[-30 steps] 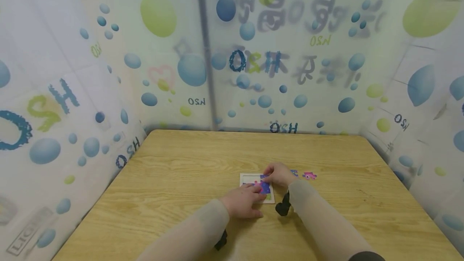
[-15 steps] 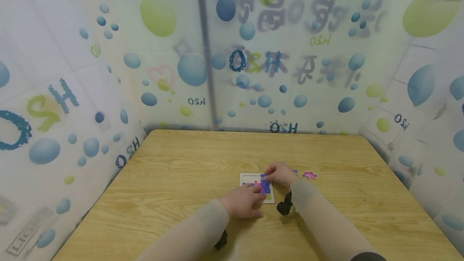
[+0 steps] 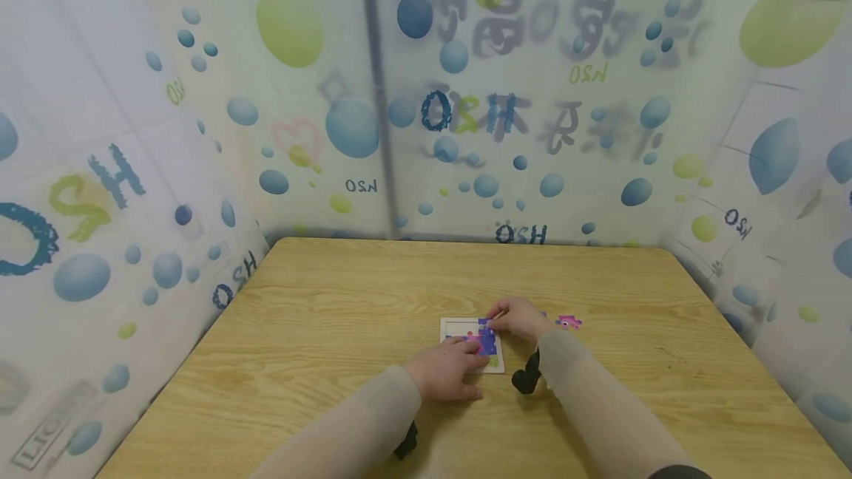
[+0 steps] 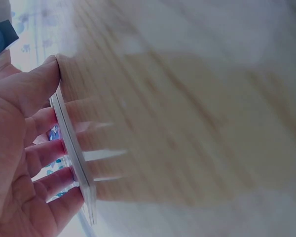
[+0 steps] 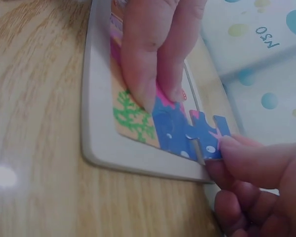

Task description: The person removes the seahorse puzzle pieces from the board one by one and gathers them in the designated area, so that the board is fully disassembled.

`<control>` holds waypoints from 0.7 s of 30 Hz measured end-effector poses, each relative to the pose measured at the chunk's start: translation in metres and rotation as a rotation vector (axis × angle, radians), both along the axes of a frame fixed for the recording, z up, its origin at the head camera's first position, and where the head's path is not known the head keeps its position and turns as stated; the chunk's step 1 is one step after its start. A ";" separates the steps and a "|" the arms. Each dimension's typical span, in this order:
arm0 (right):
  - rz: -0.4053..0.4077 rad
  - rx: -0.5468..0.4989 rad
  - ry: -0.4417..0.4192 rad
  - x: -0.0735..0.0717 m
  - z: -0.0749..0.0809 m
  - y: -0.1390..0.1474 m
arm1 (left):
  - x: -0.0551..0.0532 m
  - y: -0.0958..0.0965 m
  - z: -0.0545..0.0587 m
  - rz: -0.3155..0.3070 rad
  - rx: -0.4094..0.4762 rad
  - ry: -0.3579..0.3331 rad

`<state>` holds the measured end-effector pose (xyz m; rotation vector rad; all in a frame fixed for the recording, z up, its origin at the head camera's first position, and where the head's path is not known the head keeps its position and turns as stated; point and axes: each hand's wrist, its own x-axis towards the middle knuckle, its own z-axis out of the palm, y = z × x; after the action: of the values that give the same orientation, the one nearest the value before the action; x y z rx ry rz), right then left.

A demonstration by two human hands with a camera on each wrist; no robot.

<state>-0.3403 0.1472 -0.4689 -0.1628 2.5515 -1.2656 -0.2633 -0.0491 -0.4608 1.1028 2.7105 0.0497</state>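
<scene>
Our left hand (image 3: 444,369), spread, seems to steady the board (image 5: 96,98); at its edge our right hand (image 3: 522,320) pinches a piece (image 5: 207,132).

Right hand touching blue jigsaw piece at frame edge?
Touching. Right wrist view: the right hand pinches the blue jigsaw piece, thumb over its edge.

Left grip (image 3: 444,369) palm-down, fingers (image 4: 50,152) spread, right grip (image 3: 521,319) pinching, lower fingers (image 5: 229,210) apparently curled
</scene>
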 end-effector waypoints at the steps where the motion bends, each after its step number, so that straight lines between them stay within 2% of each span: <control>1: 0.002 -0.004 0.000 0.000 0.000 0.000 | 0.000 0.000 0.000 0.001 -0.001 0.001; 9: -0.030 -0.042 -0.044 -0.002 -0.002 0.003 | -0.003 0.000 -0.005 0.006 0.002 -0.004; 21: -0.028 -0.122 -0.038 -0.002 0.005 0.024 | -0.001 0.000 -0.004 0.021 0.006 -0.026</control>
<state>-0.3426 0.1711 -0.4635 -0.1279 2.4537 -1.4215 -0.2647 -0.0491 -0.4645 1.0680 2.7004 0.0747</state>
